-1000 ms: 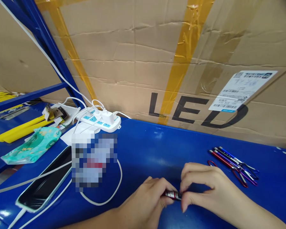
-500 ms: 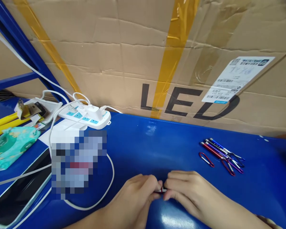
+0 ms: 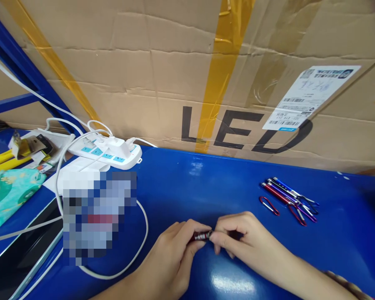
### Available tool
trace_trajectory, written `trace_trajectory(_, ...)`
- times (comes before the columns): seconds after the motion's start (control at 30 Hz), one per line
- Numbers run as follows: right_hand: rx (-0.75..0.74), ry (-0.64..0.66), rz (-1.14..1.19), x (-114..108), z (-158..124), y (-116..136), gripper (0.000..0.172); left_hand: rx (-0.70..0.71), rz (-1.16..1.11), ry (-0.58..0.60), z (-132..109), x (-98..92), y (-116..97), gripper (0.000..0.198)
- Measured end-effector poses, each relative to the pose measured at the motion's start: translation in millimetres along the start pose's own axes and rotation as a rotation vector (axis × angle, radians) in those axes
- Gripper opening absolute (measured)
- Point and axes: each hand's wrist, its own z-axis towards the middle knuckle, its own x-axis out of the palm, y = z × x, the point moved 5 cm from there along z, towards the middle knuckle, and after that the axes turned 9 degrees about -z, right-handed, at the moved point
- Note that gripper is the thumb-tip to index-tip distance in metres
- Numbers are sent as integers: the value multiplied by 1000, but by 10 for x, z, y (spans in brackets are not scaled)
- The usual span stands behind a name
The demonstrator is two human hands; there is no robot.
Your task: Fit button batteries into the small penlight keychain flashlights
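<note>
Pinched between the thumb and fingers of my left hand [image 3: 178, 250] is a small red penlight [image 3: 201, 236] with a printed label; much of its barrel is hidden in the grip. My right hand [image 3: 242, 237] has its thumb and index finger closed on the silver-dark right end of that penlight. Both hands are just above the table at the lower middle. To their right lie several slim penlights [image 3: 284, 193] in red, purple, black and blue with carabiner clips attached. A loose red carabiner [image 3: 269, 206] lies beside them.
A large cardboard box [image 3: 162, 79] stands behind the blue table [image 3: 175, 187]. At left are a white power strip [image 3: 125, 157], looping white cables [image 3: 146, 233], a phone-like dark screen [image 3: 28, 250], a green packet [image 3: 15, 189], yellow-handled items [image 3: 3, 160] and a blurred-out area.
My right hand has shifted from wrapping over the penlight to pinching its end, so more of the red labelled barrel shows. The camera view has moved slightly.
</note>
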Motion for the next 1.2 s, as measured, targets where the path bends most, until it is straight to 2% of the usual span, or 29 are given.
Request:
trace_trajectory(0.1, -130, -181, -190, -181, -8, 77, 32, -79, -85, -18, -1, 11, 54, 20)
trace_trajectory(0.2, -260, -326, -263, -303, -66, 135, 18, -109, -130, -36, 6, 2, 69, 18)
trace_trajectory(0.33, -454, -340, -377, -306, -148, 201, 9, -87, -137, -34, 9, -9, 45, 18)
trace_trajectory(0.43, -502, -324, -472, -286, -172, 227, 14, -76, -116, 4, 0, 7, 36, 17)
trace_trajectory(0.6, -529, -326, -517, -286, -196, 275, 23, -83, -153, 115, 1, 52, 24, 14)
trace_trajectory(0.77, -507, -287, -434, -253, -221, 244, 20, -34, -217, 136, 3, 58, -26, 16)
trace_trajectory(0.97, -421, -282, -327, -205, -203, 212, 20, -21, -179, 102, -26, 56, -8, 19)
trace_trajectory(1.2, -229, -300, -156, -153, -118, 87, 16, 8, -138, 11, -24, 59, 26, 17)
